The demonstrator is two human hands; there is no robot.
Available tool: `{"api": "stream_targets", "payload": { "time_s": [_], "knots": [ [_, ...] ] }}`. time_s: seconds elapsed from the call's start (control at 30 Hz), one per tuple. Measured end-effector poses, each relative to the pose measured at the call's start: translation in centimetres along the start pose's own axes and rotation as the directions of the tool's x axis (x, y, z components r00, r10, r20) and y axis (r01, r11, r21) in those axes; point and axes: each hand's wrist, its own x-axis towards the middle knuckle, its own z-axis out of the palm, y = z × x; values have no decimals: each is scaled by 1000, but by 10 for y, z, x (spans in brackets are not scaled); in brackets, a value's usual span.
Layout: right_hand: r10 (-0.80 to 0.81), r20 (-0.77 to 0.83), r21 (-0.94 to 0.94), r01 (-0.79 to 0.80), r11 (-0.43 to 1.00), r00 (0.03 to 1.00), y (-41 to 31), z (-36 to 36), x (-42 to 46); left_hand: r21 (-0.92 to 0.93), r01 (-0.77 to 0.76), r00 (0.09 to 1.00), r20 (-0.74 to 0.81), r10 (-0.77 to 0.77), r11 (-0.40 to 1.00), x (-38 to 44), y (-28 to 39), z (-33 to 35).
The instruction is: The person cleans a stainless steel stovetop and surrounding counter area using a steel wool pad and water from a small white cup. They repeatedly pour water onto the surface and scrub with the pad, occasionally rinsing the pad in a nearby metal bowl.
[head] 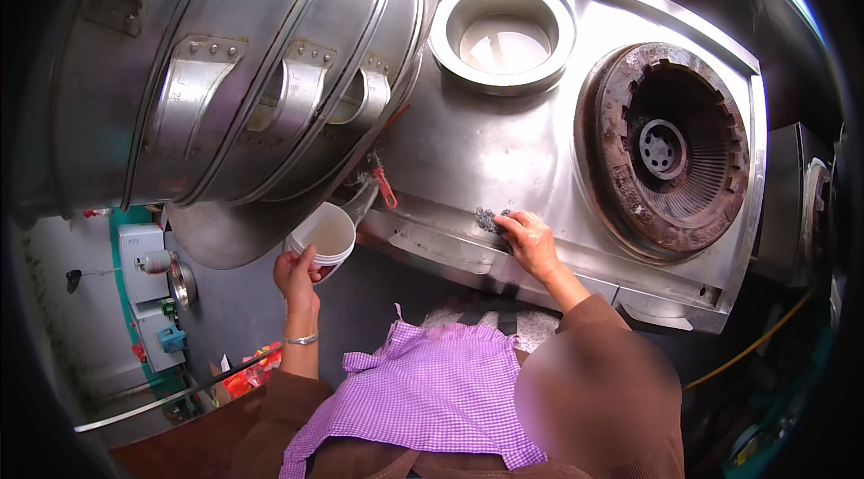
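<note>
My left hand (298, 271) grips the rim of a white plastic tub (325, 233) with cloudy liquid inside, tilted beside the stove's front left corner. In my right hand (530, 240) is a dark metal scouring pad (487, 219), pressed on the front edge of the stainless steel stove top (472, 148). A red-handled brush (385, 187) lies at the stove's left front, between the tub and the pad; its bristle end is partly hidden. To the right of my right hand stands a rusty round wok burner (665, 152).
Large stacked metal steamer tiers (223, 81) with riveted handles rise at the left, overhanging the stove. A round metal pot (503, 34) set at the back holds water. A yellow hose (749, 342) runs at the lower right. White boxes (141, 263) stand far left.
</note>
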Motion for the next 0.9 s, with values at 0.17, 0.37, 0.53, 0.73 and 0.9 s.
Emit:
{"api": "stream_targets", "payload": {
  "time_s": [0.17,0.37,0.53,0.73,0.9],
  "knots": [
    [140,-53,76,-136,988,989,-1,-4,25,-213,141,985,132,-114,967,-19,5,-14],
    [184,-61,-69,-188,980,981,4,-5,52,-322,284,947,243,-211,903,-41,24,-30],
    [137,-109,-258,-161,953,984,2,-2,77,-333,334,930,267,-251,882,-47,26,-36],
    [-9,-5,-633,4,774,1000,21,53,128,-350,324,935,261,-241,879,-46,24,-45],
    [82,164,-621,38,783,983,-3,133,223,-359,331,941,192,-278,873,-59,22,-68]
  ]
}}
